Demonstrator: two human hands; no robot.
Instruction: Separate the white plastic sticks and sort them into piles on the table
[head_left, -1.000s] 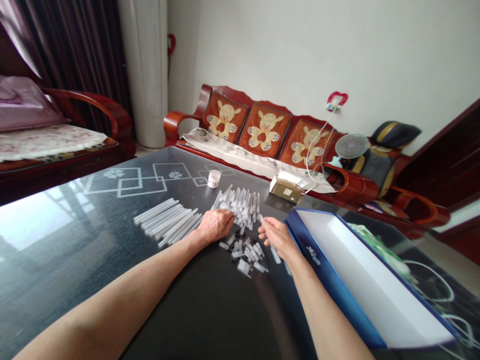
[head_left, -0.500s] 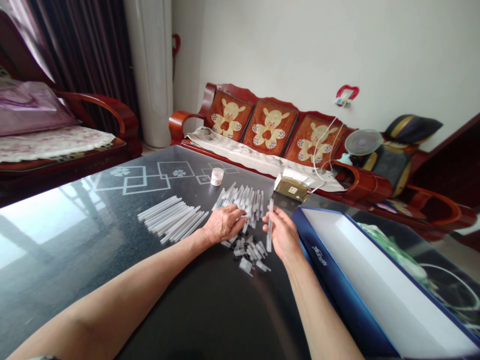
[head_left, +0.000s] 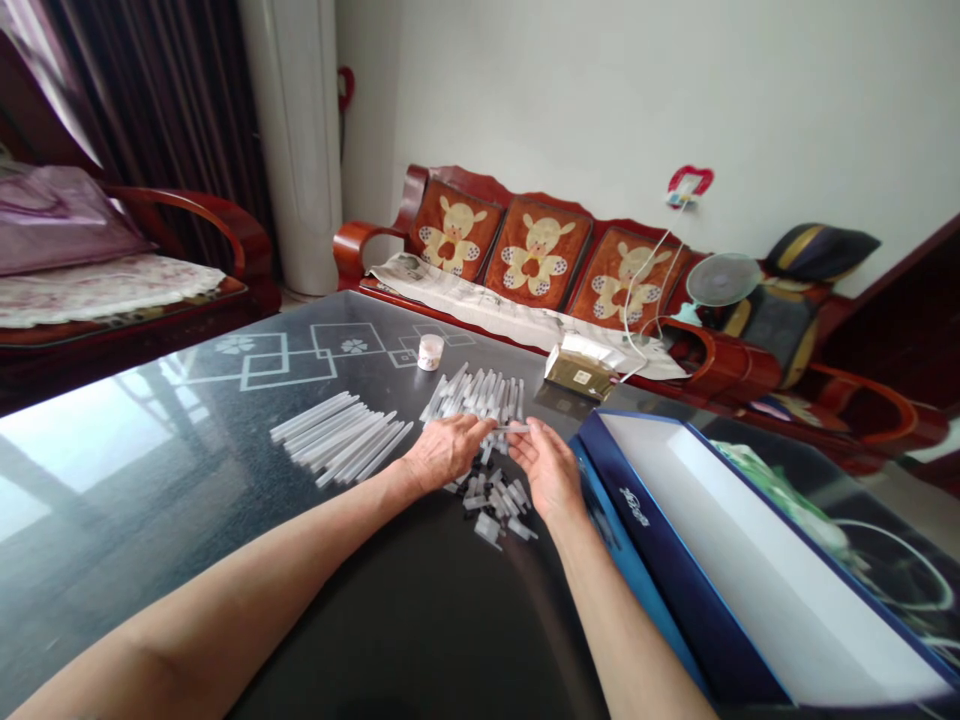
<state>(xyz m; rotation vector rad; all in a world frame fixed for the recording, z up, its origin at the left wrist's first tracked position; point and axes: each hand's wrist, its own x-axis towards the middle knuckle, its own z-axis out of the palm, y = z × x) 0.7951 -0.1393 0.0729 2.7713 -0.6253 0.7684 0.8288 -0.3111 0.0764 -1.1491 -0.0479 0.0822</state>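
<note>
White lettering or a logo [head_left: 634,506] sits on the side wall of the blue box [head_left: 679,600] at the right, too small and slanted to read. The olive-gold packet [head_left: 576,374] behind it carries a small pale label, also unreadable. The small white jar [head_left: 430,352] further back shows no legible print. The tube [head_left: 513,428] is thin, straight and milky-translucent, and it lies roughly level just above the dark glossy bench [head_left: 225,560], between the two hands. The right hand [head_left: 548,470] is turned partly palm up, its grip closed on the tube's right end with the fingertips. The left hand [head_left: 444,452] is palm down with curled fingers that reach the tube's other end; whether that grip pinches it or only touches it cannot be told. Below the hands lies a scatter of short pale caps [head_left: 496,502], some with dark ends. Behind them is a loose heap of like tubes [head_left: 480,393], and to the left a neater row of longer tubes [head_left: 341,440] lies side by side.
</note>
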